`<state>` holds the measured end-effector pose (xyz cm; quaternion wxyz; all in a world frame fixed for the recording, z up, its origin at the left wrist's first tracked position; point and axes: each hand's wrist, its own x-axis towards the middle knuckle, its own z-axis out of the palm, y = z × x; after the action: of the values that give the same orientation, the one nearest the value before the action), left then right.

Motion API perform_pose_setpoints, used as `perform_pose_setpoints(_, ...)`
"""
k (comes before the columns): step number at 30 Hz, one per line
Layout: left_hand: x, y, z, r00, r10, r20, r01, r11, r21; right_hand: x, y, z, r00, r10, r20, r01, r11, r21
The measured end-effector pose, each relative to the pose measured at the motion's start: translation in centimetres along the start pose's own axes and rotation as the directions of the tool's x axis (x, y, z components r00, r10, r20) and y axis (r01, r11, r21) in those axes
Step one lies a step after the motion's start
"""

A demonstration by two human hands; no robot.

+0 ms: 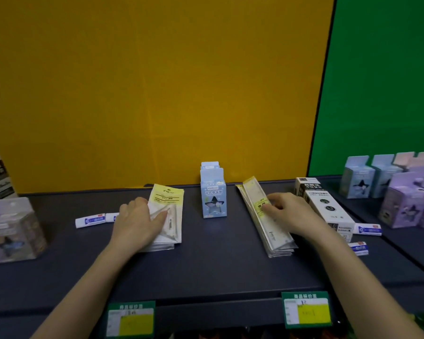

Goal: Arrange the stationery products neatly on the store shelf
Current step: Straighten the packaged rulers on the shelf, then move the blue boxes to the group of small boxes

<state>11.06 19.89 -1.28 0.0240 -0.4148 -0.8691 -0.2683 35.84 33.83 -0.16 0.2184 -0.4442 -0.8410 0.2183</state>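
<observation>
At the dark shelf (206,270), my left hand (137,223) lies flat, fingers spread, on the stack of set-square packs (168,211), pinning rather than gripping it. My right hand (289,214) rests on the skewed stack of ruler packs (267,221), fingers curled over the top pack's edge; whether the thumb pinches underneath, I cannot tell. Between the stacks a blue box (213,199) stands upright near the back wall. The job now, as I judge it, is squaring both piles: press lightly, nudge from the sides so the slippery sleeves slide together, and turn the rulers parallel with the shelf's front edge. Loose glue tubes (91,220) lie just left.
</observation>
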Motion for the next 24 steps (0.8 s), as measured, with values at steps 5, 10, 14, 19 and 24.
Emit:
perform_pose_setpoints(5, -0.8, 0.2, 0.4, 0.985, 0.126, -0.120, -0.087, 0.954, 0.288, -0.1, 0.1, 0.4, 0.996, 0.064, -0.065, -0.073, 0.985, -0.158)
perform_pose_setpoints(10, -0.6, 1.0, -0.4, 0.935, 0.293, -0.199, -0.222, 0.923, 0.315, -0.4, -0.7, 0.1, 0.978, -0.057, -0.200, -0.024, 0.924, -0.382)
perform_pose_setpoints(14, 0.8, 2.3, -1.5, 0.901, 0.372, -0.222, -0.365, 0.928, 0.076, 1.2, -3.4, -0.8, 0.965, -0.242, -0.098, 0.215, 0.950, -0.229)
perform_pose_setpoints(19, 3.5, 4.2, -1.6, 0.928, 0.362, -0.089, -0.369, 0.926, -0.080, 4.2, -6.4, 0.4, 0.940, -0.329, 0.091, 0.332, 0.943, -0.018)
perform_pose_setpoints(24, 5.3, 5.0, -1.1, 0.949, 0.313, 0.040, -0.305, 0.942, -0.143, 5.6, -6.8, 1.4, 0.938, -0.331, 0.105, 0.339, 0.938, -0.076)
